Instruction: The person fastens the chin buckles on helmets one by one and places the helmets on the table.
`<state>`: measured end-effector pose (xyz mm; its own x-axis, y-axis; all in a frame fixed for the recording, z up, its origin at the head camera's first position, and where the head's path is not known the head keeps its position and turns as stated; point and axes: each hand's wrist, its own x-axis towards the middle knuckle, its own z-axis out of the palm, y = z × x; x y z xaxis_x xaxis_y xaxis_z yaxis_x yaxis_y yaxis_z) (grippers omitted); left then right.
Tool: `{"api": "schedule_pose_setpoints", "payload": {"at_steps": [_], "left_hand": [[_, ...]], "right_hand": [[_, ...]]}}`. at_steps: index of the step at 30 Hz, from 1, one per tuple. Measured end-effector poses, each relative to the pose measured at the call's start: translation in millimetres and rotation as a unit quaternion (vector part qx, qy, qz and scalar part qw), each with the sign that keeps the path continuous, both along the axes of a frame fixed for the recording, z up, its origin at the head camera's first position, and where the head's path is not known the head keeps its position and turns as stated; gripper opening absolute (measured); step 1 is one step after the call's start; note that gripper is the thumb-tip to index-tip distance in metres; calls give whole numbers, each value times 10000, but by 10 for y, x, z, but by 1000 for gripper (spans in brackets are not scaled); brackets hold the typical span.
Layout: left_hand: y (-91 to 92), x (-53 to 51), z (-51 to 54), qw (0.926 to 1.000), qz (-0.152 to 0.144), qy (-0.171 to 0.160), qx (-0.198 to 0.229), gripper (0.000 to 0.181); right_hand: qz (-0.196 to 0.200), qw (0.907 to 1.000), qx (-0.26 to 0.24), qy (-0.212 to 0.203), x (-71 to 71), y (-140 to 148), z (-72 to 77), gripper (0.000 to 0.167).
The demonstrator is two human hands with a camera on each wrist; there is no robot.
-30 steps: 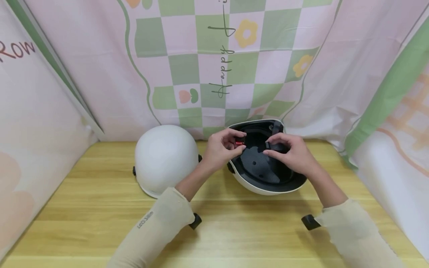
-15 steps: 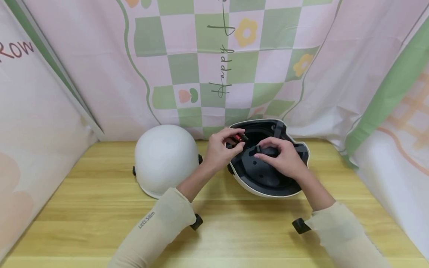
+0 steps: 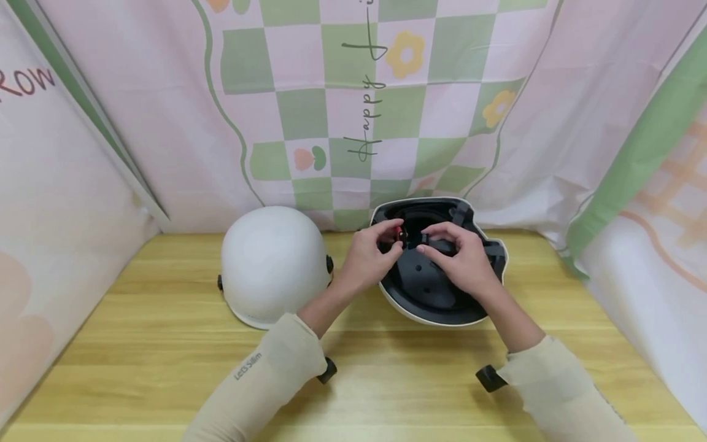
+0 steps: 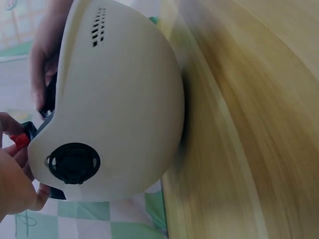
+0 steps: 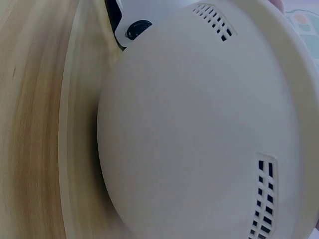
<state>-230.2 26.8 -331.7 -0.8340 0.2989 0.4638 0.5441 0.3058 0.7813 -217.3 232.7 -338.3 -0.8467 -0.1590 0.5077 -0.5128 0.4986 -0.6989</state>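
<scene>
Over the upturned helmet (image 3: 433, 279), I'm apparently buckling, left hand (image 3: 370, 255) pinching the red-black buckle (image 3: 400, 234), right hand (image 3: 464, 258) the black clip (image 3: 424, 238), probably needing careful alignment next.

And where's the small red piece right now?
In the head view, the small red piece is held in the left hand, between thumb and fingers, over the left side of the upturned helmet, opposite the right hand.
</scene>
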Motion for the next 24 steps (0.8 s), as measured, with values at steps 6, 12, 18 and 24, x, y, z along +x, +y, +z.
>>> {"api": "schedule_pose_setpoints", "payload": {"at_steps": [6, 12, 18, 24], "left_hand": [[34, 8, -42, 9990, -50, 279, -335, 29], [19, -16, -95, 9979, 31, 362, -545, 25], [-46, -29, -177, 9973, 2, 371, -638, 27], [-64, -35, -177, 9983, -186, 421, -360, 27]], "right_hand": [[-68, 9997, -216, -71, 20, -2, 5, 24], [-84, 9996, -285, -2, 36, 4, 24, 25], [13, 9994, -355, 1, 58, 62, 14, 23], [459, 9962, -726, -109, 49, 97, 9, 23]]}}
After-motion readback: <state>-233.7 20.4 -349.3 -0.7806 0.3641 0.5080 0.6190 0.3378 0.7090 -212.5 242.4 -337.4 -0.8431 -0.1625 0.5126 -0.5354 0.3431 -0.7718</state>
